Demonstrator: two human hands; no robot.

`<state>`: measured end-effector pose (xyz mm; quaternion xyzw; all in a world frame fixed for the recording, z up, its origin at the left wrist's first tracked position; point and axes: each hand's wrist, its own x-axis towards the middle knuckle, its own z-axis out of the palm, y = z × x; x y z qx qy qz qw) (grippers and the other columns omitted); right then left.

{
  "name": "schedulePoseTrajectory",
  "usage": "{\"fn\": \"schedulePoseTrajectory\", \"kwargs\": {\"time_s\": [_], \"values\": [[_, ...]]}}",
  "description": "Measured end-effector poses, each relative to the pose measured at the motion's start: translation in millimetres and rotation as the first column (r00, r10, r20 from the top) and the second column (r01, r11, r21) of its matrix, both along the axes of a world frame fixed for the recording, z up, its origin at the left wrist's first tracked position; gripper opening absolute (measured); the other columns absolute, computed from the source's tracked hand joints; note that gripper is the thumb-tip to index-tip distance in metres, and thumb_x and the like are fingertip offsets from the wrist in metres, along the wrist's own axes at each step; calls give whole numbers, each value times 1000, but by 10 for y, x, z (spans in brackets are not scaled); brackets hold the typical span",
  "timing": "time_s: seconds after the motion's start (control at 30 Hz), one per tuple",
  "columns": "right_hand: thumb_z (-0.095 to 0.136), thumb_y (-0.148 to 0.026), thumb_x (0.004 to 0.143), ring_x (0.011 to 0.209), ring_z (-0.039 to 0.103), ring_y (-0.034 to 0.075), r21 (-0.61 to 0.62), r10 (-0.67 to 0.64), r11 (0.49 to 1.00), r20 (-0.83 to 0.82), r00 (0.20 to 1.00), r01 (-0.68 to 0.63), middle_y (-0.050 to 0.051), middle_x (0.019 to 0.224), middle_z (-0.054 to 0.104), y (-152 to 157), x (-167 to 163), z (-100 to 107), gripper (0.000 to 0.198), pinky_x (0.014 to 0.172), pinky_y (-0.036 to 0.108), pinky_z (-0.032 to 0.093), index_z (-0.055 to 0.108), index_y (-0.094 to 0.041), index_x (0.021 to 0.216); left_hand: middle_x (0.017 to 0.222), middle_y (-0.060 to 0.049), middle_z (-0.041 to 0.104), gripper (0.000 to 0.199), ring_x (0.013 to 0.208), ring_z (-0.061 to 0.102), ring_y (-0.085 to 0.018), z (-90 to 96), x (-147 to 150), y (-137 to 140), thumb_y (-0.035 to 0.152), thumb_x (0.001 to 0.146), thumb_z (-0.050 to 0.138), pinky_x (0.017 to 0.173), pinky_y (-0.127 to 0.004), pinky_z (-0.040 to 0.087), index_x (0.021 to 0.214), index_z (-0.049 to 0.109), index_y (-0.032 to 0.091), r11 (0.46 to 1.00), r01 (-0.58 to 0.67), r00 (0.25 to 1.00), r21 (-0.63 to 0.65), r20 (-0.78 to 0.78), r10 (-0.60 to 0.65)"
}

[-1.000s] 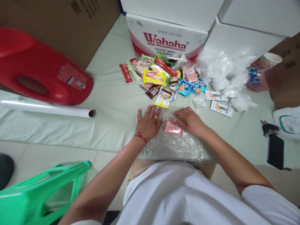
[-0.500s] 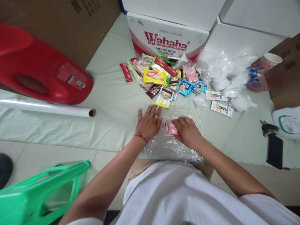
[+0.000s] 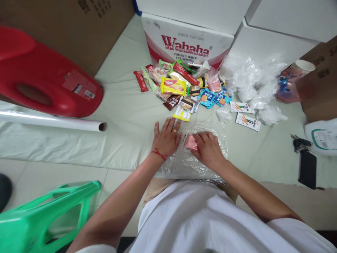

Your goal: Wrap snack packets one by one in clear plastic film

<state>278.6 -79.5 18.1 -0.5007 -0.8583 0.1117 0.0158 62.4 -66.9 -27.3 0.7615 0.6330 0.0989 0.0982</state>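
My left hand [image 3: 166, 138] lies flat with its fingers spread, on the cloth and at the left edge of a clear plastic sheet or bag [image 3: 184, 165]. Just right of it, my right hand [image 3: 209, 149] grips a small pink wrapped snack [image 3: 191, 142] by its right end, over the clear plastic. Beyond my hands is a heap of packaged snacks, with a yellow wafer packet [image 3: 173, 86] on top, a brown cocoa packet [image 3: 172, 101] and blue biscuit packets [image 3: 207, 98]. A yellow-and-white packet [image 3: 181, 114] lies closest to my left fingertips.
A Wahaba-style water carton [image 3: 186, 44] stands behind the heap. Crumpled clear plastic [image 3: 252, 79] and two white stick-snack packets [image 3: 248, 122] lie to the right, then keys and a black phone-like object [image 3: 307, 169]. Leftward are a white roll [image 3: 52, 121], a red jug [image 3: 84, 93] and a green stool [image 3: 23, 225].
My right hand has moved slightly left with the pink snack, which sits closer to my left hand. My left hand stays in place.
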Motion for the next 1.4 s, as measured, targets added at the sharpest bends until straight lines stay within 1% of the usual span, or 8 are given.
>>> {"fn": "schedulePoseTrajectory", "kwargs": {"time_s": [0.17, 0.4, 0.6, 0.77, 0.93, 1.07, 1.17, 1.4], "values": [[75, -31, 95, 130, 48, 36, 21, 43, 999, 19, 999, -44, 19, 138, 65, -5, 49, -30, 58, 107, 48, 37, 58, -13, 148, 174, -13, 37, 61, 164, 31, -31, -4, 3, 2, 41, 110, 30, 132, -71, 11, 165, 42, 20, 1000, 4, 1000, 0, 3, -4], [71, -26, 97, 128, 51, 34, -90, 110, 990, 38, 993, -106, 18, 142, 64, 84, 162, 57, 55, 105, 47, 41, 57, -14, 149, 174, -13, 37, 61, 164, 32, -31, -32, -3, -2, 41, 110, 29, 132, -71, 10, 165, 41, 20, 1000, -2, 1000, 8, 7, 2], [66, -24, 98, 121, 53, 32, -142, 93, 985, -18, 995, -95, 17, 140, 64, 128, 212, 58, 50, 102, 44, 42, 58, -13, 146, 174, -13, 38, 60, 164, 31, -31, -25, -2, 0, 40, 109, 30, 132, -71, 9, 165, 42, 21, 1000, -4, 1000, 3, 14, 4], [64, -37, 102, 120, 52, 35, -76, -7, 997, 12, 1000, 8, 19, 138, 64, 44, 76, 6, 51, 98, 46, 42, 58, -12, 145, 175, -12, 36, 61, 164, 31, -31, -24, -6, -1, 41, 109, 30, 132, -71, 9, 166, 41, 22, 1000, -3, 1000, 0, 23, 3], [67, -34, 100, 127, 49, 36, -8, 14, 1000, 52, 999, -14, 19, 141, 64, -30, 20, 3, 56, 104, 48, 38, 54, -12, 150, 175, -12, 34, 61, 164, 30, -31, -14, -8, -2, 42, 109, 30, 133, -70, 7, 166, 40, 23, 1000, -1, 1000, -7, 27, 2], [68, -27, 99, 124, 52, 35, -48, 53, 998, 103, 993, -48, 18, 143, 64, -8, 80, 43, 56, 101, 45, 39, 53, -12, 151, 175, -12, 34, 61, 164, 30, -30, -5, -4, -4, 41, 109, 28, 133, -70, 7, 166, 41, 21, 1000, -3, 1000, -11, 26, 3], [68, -25, 98, 119, 54, 34, -77, 84, 994, 122, 989, -76, 18, 139, 65, 25, 121, 83, 54, 98, 44, 39, 55, -11, 148, 175, -12, 35, 61, 165, 30, -31, -5, -1, -4, 41, 110, 28, 132, -71, 8, 166, 41, 21, 1000, -4, 1000, -13, 24, 5], [69, -28, 96, 111, 56, 32, -145, 23, 989, 66, 998, -13, 15, 125, 69, 111, 266, 149, 49, 93, 41, 40, 60, -13, 142, 175, -12, 35, 61, 165, 29, -30, -21, -5, -6, 41, 110, 28, 132, -72, 9, 166, 41, 21, 1000, -1, 1000, -3, 17, 1]]}}
